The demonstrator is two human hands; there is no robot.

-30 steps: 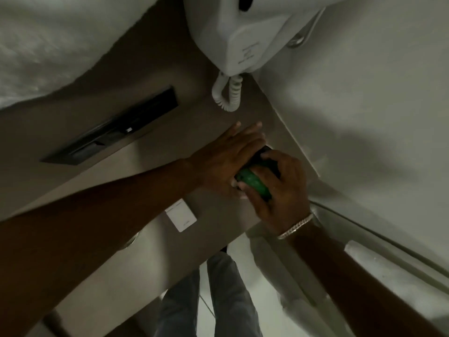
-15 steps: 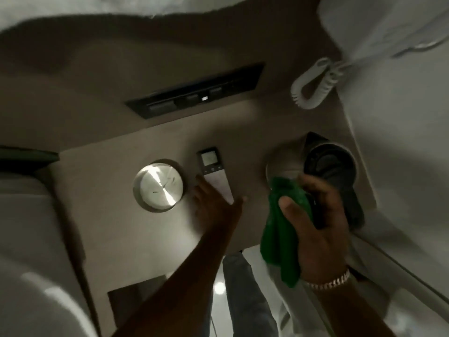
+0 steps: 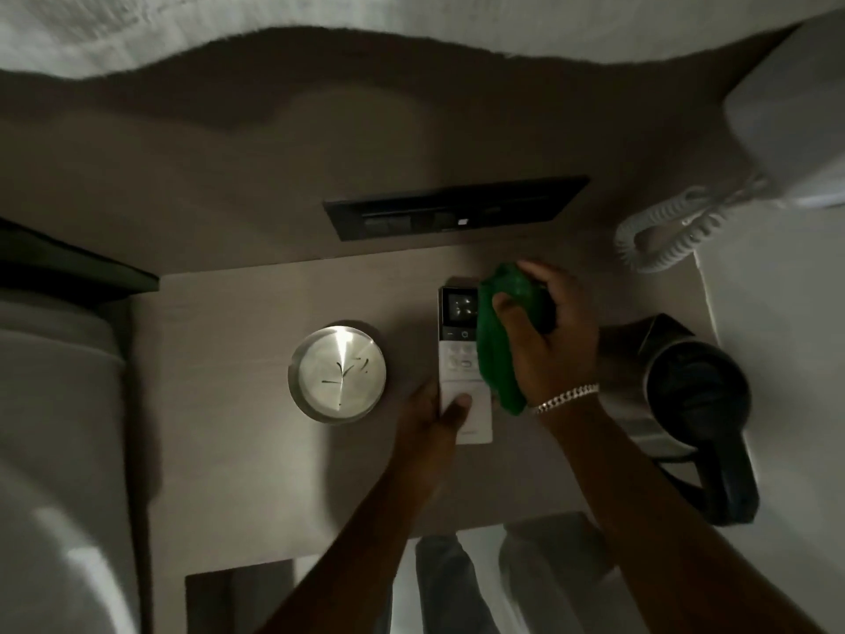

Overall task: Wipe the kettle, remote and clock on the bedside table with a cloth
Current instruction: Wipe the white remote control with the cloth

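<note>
A white remote (image 3: 461, 359) with a small dark screen lies in the middle of the bedside table (image 3: 237, 450). My left hand (image 3: 432, 421) pins its near end, thumb on top. My right hand (image 3: 546, 340) grips a green cloth (image 3: 496, 354) and presses it against the remote's right side, near the screen. A round silver clock (image 3: 338, 373) lies flat to the left of the remote. The steel kettle (image 3: 686, 395) with a dark lid and black handle stands at the table's right end, beside my right wrist.
A white wall phone (image 3: 791, 144) hangs at the top right with its coiled cord (image 3: 663, 235) drooping over the table's far corner. A black switch panel (image 3: 452, 208) sits in the wall behind the table. White bedding (image 3: 50, 427) borders the left side.
The view swung from the table's right corner to its middle. My right hand carried the cloth leftward from the kettle onto the remote. My left hand settled on the remote's near end.
</note>
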